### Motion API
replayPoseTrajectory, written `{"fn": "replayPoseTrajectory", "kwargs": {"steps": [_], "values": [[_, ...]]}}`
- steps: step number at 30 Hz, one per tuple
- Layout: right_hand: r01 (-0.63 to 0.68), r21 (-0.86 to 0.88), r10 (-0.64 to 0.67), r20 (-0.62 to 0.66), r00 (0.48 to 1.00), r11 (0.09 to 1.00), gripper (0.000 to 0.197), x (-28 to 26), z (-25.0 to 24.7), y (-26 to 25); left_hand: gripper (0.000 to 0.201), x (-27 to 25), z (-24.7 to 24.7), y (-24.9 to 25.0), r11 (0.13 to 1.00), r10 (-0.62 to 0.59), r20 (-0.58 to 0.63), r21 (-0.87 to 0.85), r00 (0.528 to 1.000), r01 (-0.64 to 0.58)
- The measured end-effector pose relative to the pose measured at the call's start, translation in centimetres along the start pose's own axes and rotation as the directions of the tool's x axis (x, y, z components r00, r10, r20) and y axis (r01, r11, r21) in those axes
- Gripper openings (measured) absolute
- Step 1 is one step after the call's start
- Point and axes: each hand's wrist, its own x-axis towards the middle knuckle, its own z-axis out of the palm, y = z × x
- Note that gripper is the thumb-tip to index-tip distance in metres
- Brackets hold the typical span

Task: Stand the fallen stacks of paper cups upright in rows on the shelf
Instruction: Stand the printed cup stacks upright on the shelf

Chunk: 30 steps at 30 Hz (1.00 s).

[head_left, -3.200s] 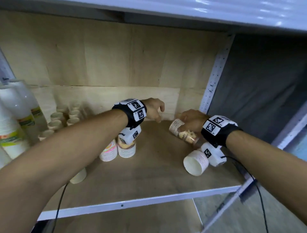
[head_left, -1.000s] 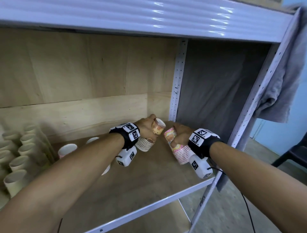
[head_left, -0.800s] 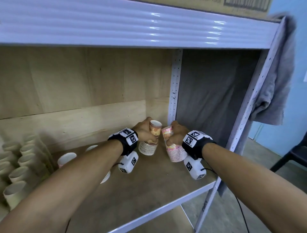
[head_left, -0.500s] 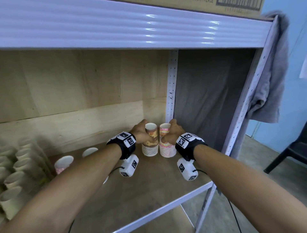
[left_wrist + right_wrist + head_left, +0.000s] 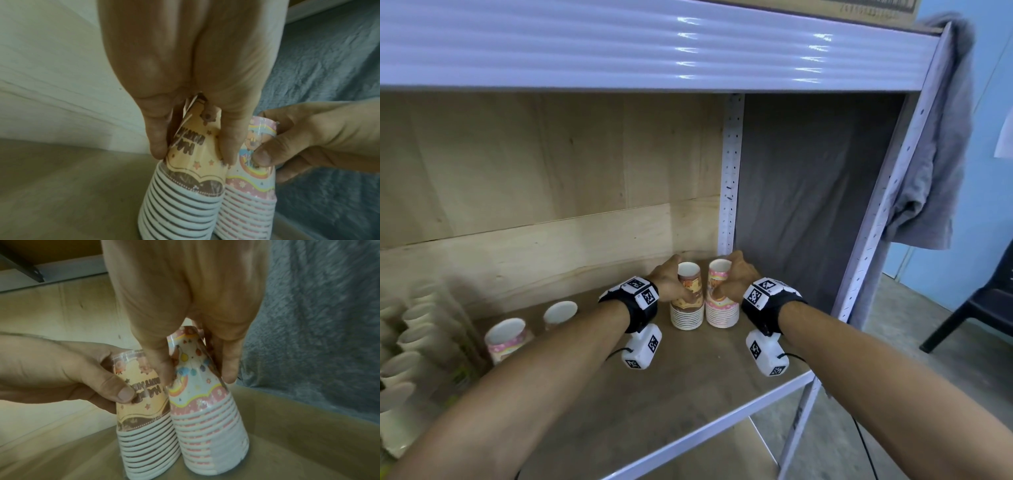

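Observation:
Two wrapped stacks of paper cups stand rim-down, side by side, at the back right of the wooden shelf [image 5: 654, 394]. The brown-and-cream stack [image 5: 687, 303] [image 5: 185, 191] [image 5: 144, 426] is on the left, and my left hand [image 5: 671, 284] [image 5: 191, 146] grips its upper cup from above. My right hand [image 5: 732, 279] [image 5: 195, 373] grips the top of the pink rainbow stack [image 5: 721, 305] [image 5: 207, 426] [image 5: 255, 194]. The two stacks touch each other. Both bases rest on the shelf board.
Two more stacks [image 5: 506, 337] [image 5: 560, 311] stand left of centre. Rows of plain cream cup stacks [image 5: 410, 342] fill the far left. A white perforated upright [image 5: 729, 178] and grey cloth side [image 5: 808, 205] close off the right. The shelf's white front rail [image 5: 705, 431] runs below my arms.
Both hands have tilted their stacks from leaning to upright and set them down together at the back right corner. The view has swung right and up.

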Motion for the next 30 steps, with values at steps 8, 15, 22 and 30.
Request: {"fn": "replayPoseTrajectory", "kwargs": {"steps": [8,15,22,30], "values": [[0.097,-0.113,-0.083,0.116,0.990,0.989,0.066,0.5,-3.6,-2.2,0.064,0.4,-2.7,2.4,0.990,0.006,0.022,0.143,1.000,-0.009],[0.136,-0.352,-0.098,0.124,0.987,0.926,0.028,1.4,-3.4,-4.1,0.030,0.7,-2.9,5.7,0.922,0.015,0.011,0.387,1.000,-0.018],[0.139,-0.370,-0.104,0.111,0.988,0.919,0.025,3.0,-2.2,-3.2,0.016,1.8,-2.4,5.8,0.906,0.011,0.044,0.422,0.999,-0.028],[0.200,-0.389,-0.143,0.171,0.975,0.899,0.031,5.6,-2.8,-4.5,0.018,3.0,-4.2,5.3,0.916,-0.017,-0.038,0.401,0.999,0.031]]}}
